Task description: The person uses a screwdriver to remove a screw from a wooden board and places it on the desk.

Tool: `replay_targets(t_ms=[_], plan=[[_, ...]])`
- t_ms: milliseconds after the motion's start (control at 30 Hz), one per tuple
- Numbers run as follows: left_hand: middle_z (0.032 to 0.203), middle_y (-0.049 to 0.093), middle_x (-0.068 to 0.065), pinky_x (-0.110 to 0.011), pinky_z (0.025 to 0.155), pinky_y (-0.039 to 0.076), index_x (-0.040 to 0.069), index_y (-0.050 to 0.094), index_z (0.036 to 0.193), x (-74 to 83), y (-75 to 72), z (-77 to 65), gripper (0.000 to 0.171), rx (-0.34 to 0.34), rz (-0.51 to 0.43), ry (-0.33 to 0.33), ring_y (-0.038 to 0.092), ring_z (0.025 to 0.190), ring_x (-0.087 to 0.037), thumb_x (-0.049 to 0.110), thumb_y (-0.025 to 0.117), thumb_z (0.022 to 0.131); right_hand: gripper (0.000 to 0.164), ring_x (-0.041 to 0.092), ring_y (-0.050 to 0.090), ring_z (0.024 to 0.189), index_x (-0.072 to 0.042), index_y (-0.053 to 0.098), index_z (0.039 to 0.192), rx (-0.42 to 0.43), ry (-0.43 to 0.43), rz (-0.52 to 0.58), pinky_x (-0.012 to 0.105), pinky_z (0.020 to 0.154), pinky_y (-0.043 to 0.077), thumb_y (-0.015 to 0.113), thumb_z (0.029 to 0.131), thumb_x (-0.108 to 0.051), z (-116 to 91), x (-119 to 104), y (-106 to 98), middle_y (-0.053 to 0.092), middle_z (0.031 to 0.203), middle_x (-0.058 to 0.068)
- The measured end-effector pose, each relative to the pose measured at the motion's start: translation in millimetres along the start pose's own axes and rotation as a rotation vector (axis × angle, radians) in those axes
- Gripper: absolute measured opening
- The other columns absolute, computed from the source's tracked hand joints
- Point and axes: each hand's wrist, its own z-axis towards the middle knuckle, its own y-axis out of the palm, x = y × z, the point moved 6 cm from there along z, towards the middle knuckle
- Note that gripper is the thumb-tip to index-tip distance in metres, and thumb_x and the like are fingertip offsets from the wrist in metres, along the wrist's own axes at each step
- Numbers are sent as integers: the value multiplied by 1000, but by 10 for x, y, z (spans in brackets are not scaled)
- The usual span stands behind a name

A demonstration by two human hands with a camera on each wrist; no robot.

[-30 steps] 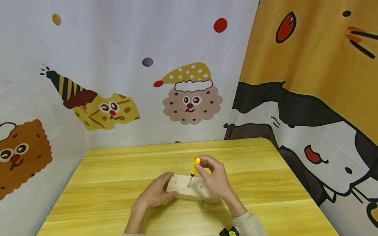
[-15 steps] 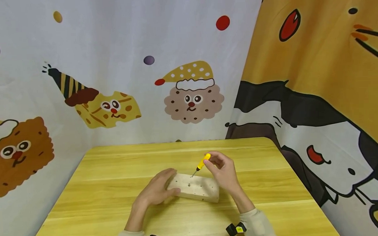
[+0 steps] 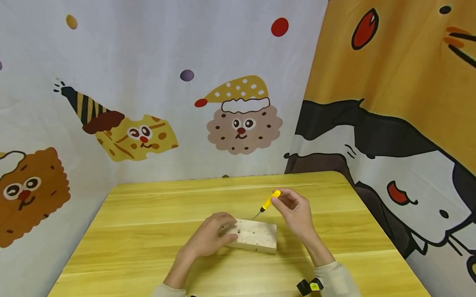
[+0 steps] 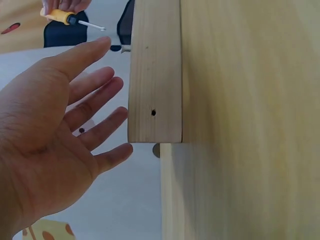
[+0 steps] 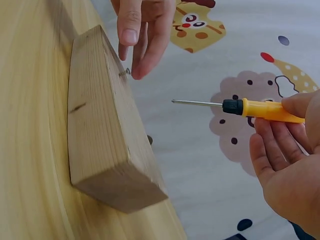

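Note:
A pale wooden block (image 3: 260,236) with several small holes lies flat on the table. From its top face a small screw (image 5: 126,73) sticks up, seen in the right wrist view. My left hand (image 3: 210,237) hovers over the block's left end, its fingers spread and holding nothing; thumb and fingertips come close to the screw in the right wrist view. My right hand (image 3: 298,213) pinches the yellow handle of a screwdriver (image 5: 260,109) between thumb and fingers. The screwdriver's thin metal shaft points down and left, its tip away from the screw, near the block's far edge in the head view.
The wood-grain table (image 3: 145,208) reaches back to a white curtain (image 3: 148,51) printed with cartoon food. An orange curtain (image 3: 408,72) with a cartoon cat hangs at the right. Cameras with black mounts sit at both wrists.
My right hand has drawn the screwdriver up and right, off the screw. My left hand has shifted right from the block's end, its fingers now over the top near the screw.

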Motion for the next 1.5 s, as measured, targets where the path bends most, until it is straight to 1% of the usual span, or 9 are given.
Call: replay_targets(t_ms=[167,333,433,667,900,1033,1167,1367,1500], plan=[[133,78,-8,-57,116,61,6,79,134,47,53,23,30,0,41,40,73,128,-29,20,80,107,24,4,78,97,1,77,129,10,28,-5,18,88,68,80,105,-6,-16,60,-141,80,110,-7],[131,80,-8,-61,121,57,7,82,126,71,86,47,24,13,68,65,72,131,-32,19,82,106,23,4,78,94,1,77,128,35,61,-3,21,89,69,80,106,-6,-36,125,-290,78,107,-14],[130,80,-7,-62,122,56,8,84,122,72,98,60,19,26,78,83,73,130,-32,18,83,105,23,5,78,95,1,76,129,44,85,-7,22,91,69,78,107,-7,-44,155,-359,78,108,-13],[123,81,-6,-63,116,57,11,86,111,69,137,90,7,75,94,145,75,119,-26,13,83,105,25,7,78,97,2,75,129,60,127,-5,21,92,69,78,108,-13,-58,194,-462,79,110,-8],[119,82,-5,-62,116,56,12,87,108,51,162,111,6,99,99,133,76,115,-23,11,83,103,29,8,78,96,2,75,129,67,141,0,24,94,69,80,108,-17,-70,203,-510,78,109,-7],[116,82,-3,-61,115,56,13,88,105,49,167,118,4,110,111,129,76,113,-22,12,84,103,28,12,79,96,1,76,128,72,142,-5,22,93,69,80,108,-17,-79,198,-529,79,109,-4],[114,81,-2,-61,117,56,15,87,102,47,171,128,4,103,113,119,76,112,-22,13,84,104,29,15,79,97,4,75,129,75,144,2,23,92,69,80,108,-16,-85,196,-544,79,110,-2],[112,82,-1,-61,119,56,15,86,102,56,179,133,4,90,153,141,76,111,-22,14,83,105,26,10,78,94,5,74,130,77,146,-4,21,90,68,77,109,-10,-92,195,-555,79,107,-6],[112,81,-1,-59,117,57,17,84,101,57,179,138,5,88,193,160,76,111,-22,16,82,105,22,11,78,94,2,75,130,72,138,-16,20,89,68,75,109,-6,-90,187,-560,78,105,-10]])
